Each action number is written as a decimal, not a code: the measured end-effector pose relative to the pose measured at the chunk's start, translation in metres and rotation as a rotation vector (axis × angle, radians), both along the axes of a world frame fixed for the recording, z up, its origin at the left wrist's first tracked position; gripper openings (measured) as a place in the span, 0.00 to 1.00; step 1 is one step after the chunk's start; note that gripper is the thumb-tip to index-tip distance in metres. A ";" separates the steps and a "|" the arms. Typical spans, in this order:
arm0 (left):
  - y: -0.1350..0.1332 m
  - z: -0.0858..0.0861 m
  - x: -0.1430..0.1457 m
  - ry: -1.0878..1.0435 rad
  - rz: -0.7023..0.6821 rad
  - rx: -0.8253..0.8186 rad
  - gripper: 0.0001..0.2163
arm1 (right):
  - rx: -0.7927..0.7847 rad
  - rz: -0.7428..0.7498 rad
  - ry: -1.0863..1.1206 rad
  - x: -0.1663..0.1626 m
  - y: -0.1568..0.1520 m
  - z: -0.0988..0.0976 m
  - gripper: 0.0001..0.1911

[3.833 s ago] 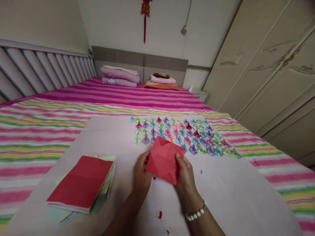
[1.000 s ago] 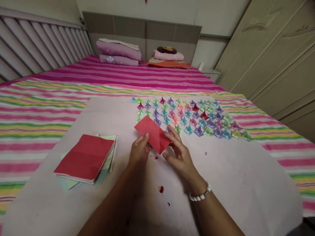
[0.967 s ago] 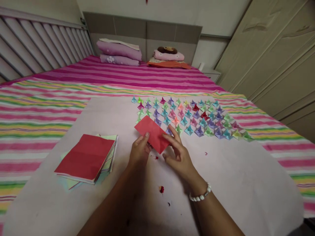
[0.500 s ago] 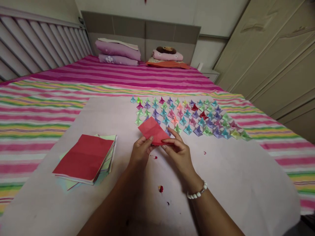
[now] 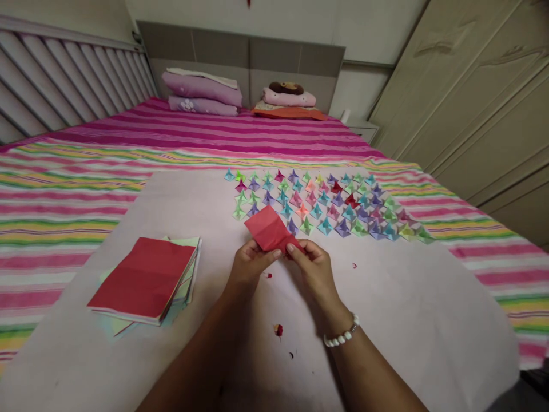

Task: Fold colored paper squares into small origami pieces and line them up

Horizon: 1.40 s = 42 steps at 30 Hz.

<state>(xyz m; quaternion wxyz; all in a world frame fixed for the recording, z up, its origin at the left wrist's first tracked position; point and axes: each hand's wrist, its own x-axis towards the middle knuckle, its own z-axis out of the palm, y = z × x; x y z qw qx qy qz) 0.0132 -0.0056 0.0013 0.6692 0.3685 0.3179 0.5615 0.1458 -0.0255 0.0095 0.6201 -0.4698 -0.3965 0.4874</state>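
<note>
Red paper point(image 5: 265, 228): held in the air above the white sheet point(image 5: 407, 309), between both hands, on the near side of the small folded pieces point(image 5: 325, 227). Right end bent; layers there not readable.
Left hand point(image 5: 246, 269): closed on lower edge, thumb on top; fingers mostly hidden beneath.
Right hand point(image 5: 315, 274): right end pinched under thumb, fingers curled in; hidden fingertips cannot be told.
Crease: a fold seems to be in work. Edges should be matched before pressure is applied, one thumb used as clamp, the other run outward along the line. A sharper line would probably be had if pressed against the flat surface.
Slip risk: layers may creep if the grip is loosened mid-crease.
Paper stack point(image 5: 143, 277): left side, red on top, unmoved.
Change vs half a second ago: right fingers drawn in from a more outstretched pose; thumbs brought closer together; right end bent further.
</note>
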 end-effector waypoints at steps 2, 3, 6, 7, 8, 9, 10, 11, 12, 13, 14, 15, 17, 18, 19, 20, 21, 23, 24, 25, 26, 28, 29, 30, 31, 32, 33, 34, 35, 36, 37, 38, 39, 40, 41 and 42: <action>0.000 -0.002 0.000 0.020 0.015 0.007 0.16 | 0.005 0.024 0.004 -0.001 -0.001 0.001 0.12; 0.001 -0.003 0.000 0.026 0.034 0.000 0.15 | 0.006 0.038 0.004 -0.002 -0.001 0.002 0.12; 0.003 -0.007 -0.001 0.037 0.055 -0.015 0.13 | 0.016 0.038 0.007 -0.004 -0.001 0.003 0.12; 0.003 -0.008 -0.001 0.042 0.052 -0.015 0.13 | 0.024 0.022 0.023 -0.004 -0.001 0.003 0.13; 0.003 -0.009 0.000 0.047 0.049 -0.015 0.13 | 0.035 0.002 0.049 -0.004 0.000 0.003 0.15; 0.003 -0.009 0.000 0.053 0.045 -0.014 0.14 | 0.044 -0.014 0.080 -0.005 0.001 0.003 0.18; 0.003 -0.009 0.000 0.062 0.040 -0.013 0.14 | 0.047 -0.020 0.111 -0.005 0.001 0.003 0.22; 0.002 -0.008 0.001 0.075 0.033 -0.013 0.15 | 0.046 -0.015 0.141 -0.005 0.002 0.002 0.25; 0.001 -0.007 0.001 0.092 0.026 -0.011 0.15 | 0.040 0.003 0.162 -0.004 0.002 0.002 0.26; 0.000 -0.006 0.001 0.112 0.019 -0.010 0.16 | 0.028 0.029 0.173 -0.004 0.002 0.001 0.25; 0.000 -0.005 0.002 0.134 0.015 -0.012 0.16 | 0.012 0.055 0.178 -0.004 0.002 0.001 0.21; -0.001 -0.004 0.002 0.154 0.015 -0.015 0.16 | -0.007 0.075 0.182 -0.003 0.002 0.001 0.17; -0.001 -0.003 0.002 0.184 0.032 -0.020 0.16 | -0.042 0.080 0.185 -0.002 0.001 0.001 0.13; -0.001 -0.003 0.002 0.193 0.046 -0.024 0.16 | -0.054 0.064 0.185 -0.002 0.001 0.001 0.12; 0.000 -0.003 0.002 0.201 0.059 -0.030 0.15 | -0.059 0.039 0.187 -0.002 0.001 0.001 0.12; 0.000 -0.003 0.001 0.206 0.072 -0.038 0.15 | -0.060 0.016 0.187 -0.001 0.001 0.002 0.12; 0.000 -0.002 0.001 0.209 0.078 -0.048 0.15 | -0.059 0.000 0.186 -0.001 0.001 0.002 0.12; 0.000 0.000 0.001 0.218 0.079 -0.065 0.16 | -0.053 -0.004 0.187 -0.001 0.002 0.002 0.12; 0.000 0.002 0.001 0.227 0.069 -0.065 0.16 | -0.051 0.008 0.188 -0.001 0.002 0.002 0.11; -0.001 0.003 0.001 0.237 0.057 -0.059 0.16 | -0.053 0.025 0.187 -0.001 0.002 0.002 0.11; -0.001 0.004 0.001 0.245 0.046 -0.047 0.16 | -0.054 0.038 0.186 -0.001 0.002 0.002 0.10; -0.001 0.005 0.002 0.235 0.048 -0.015 0.16 | -0.061 0.056 0.190 -0.002 0.001 0.002 0.10; -0.001 0.004 0.003 0.214 0.073 0.000 0.16 | -0.067 0.059 0.197 -0.002 0.001 0.003 0.10; -0.001 0.003 0.004 0.189 0.114 0.013 0.16 | -0.074 0.063 0.207 -0.002 0.001 0.003 0.10; 0.000 0.002 0.004 0.163 0.161 0.027 0.17 | -0.080 0.069 0.220 -0.002 0.000 0.003 0.10; 0.000 0.001 0.004 0.143 0.206 0.044 0.18 | -0.084 0.079 0.233 -0.002 0.000 0.004 0.10; 0.000 -0.001 0.004 0.132 0.239 0.065 0.18 | -0.084 0.089 0.244 -0.002 0.000 0.004 0.10; 0.001 -0.001 0.005 0.131 0.258 0.093 0.18 | -0.079 0.098 0.252 -0.002 -0.001 0.005 0.09; 0.000 -0.002 0.004 0.139 0.268 0.125 0.17 | -0.070 0.105 0.257 -0.002 -0.001 0.005 0.09; 0.000 -0.001 0.004 0.153 0.271 0.155 0.15 | -0.058 0.112 0.263 -0.002 -0.001 0.005 0.09; -0.001 -0.001 0.004 0.168 0.266 0.183 0.14 | -0.046 0.117 0.267 -0.003 -0.002 0.006 0.09; -0.001 -0.001 0.004 0.181 0.254 0.205 0.12 | -0.036 0.121 0.268 -0.003 -0.002 0.006 0.10; -0.001 0.000 0.004 0.188 0.235 0.222 0.12 | -0.030 0.123 0.267 -0.003 -0.002 0.007 0.12; -0.002 0.000 0.004 0.189 0.216 0.232 0.15 | -0.026 0.121 0.268 -0.003 -0.002 0.007 0.13; -0.002 0.000 0.004 0.188 0.198 0.236 0.17 | -0.024 0.114 0.268 -0.003 -0.002 0.008 0.14; -0.002 0.000 0.004 0.187 0.185 0.236 0.19 | -0.023 0.103 0.268 -0.003 -0.002 0.008 0.14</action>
